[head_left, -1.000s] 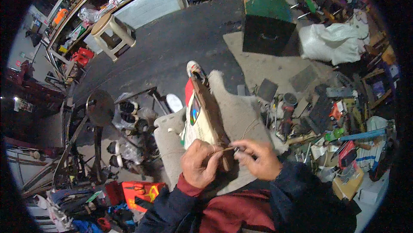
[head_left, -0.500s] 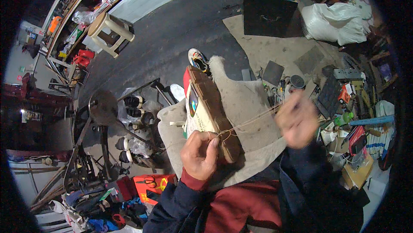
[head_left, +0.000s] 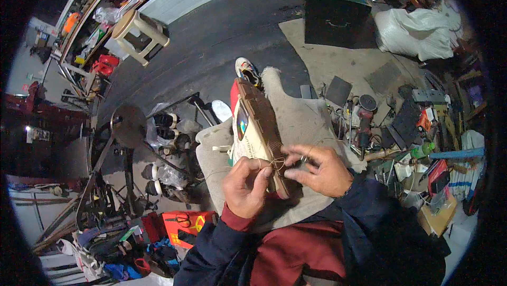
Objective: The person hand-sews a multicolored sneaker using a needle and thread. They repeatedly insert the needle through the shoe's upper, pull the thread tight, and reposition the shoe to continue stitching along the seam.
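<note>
Your left hand (head_left: 246, 187) is closed in a pinch, thumb against forefinger, on the thin tan thread (head_left: 277, 163) at the sole's edge. Your right hand (head_left: 320, 171) is just across the sole, its fingers half bent beside the thread loops; whether it grips the thread, you cannot tell from this view. A small silvery item shows at its fingers, too small to identify.

The cream sneaker (head_left: 255, 142) lies on its side on the grey cloth (head_left: 306, 120) over your lap, brown sole turned to your right, red end pointing away from you. The thread loops sit toward its near end. A multicoloured shoe (head_left: 246, 69) is just beyond the far end. To your lower left, scissors (head_left: 183, 219) lie on a red-orange packet (head_left: 173, 226).
</note>
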Tool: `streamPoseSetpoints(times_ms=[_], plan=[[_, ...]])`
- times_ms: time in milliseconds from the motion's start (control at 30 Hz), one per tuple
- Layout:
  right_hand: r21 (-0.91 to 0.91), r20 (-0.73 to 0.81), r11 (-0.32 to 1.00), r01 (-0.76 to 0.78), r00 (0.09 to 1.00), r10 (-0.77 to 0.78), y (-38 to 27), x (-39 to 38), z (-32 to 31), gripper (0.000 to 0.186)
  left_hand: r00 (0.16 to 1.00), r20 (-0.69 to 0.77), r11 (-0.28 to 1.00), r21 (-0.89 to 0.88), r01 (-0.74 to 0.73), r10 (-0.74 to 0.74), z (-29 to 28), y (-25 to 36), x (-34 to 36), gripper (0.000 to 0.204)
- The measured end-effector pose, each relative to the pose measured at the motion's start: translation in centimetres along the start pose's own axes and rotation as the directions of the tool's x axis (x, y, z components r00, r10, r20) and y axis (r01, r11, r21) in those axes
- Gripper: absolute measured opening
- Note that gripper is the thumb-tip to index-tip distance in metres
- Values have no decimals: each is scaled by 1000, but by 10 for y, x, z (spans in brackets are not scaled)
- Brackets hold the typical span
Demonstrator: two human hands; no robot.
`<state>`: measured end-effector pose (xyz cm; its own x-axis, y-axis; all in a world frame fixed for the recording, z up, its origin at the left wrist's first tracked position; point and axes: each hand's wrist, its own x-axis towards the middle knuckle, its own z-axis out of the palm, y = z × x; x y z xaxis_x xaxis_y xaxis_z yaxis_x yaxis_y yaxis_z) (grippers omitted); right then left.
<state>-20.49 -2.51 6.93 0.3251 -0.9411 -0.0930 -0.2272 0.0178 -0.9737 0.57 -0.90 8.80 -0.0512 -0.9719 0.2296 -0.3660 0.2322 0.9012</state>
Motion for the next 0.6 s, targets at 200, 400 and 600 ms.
streamPoseSetpoints(times_ms=[200,400,600], plan=[[57,56,995,82,995,-85,3,-2,-19,19,997,2,997,-11,80,-80,-6,-4,-7,6],[770,182,623,-141,983,-2,-11,7,-22,37,968,-12,921,-312,233,-249,-3,0,-11,38],[-145,-61,983,110,991,-120,-9,22,4,33,976,-206,906,-423,-22,-72,-34,-47,-23,34]])
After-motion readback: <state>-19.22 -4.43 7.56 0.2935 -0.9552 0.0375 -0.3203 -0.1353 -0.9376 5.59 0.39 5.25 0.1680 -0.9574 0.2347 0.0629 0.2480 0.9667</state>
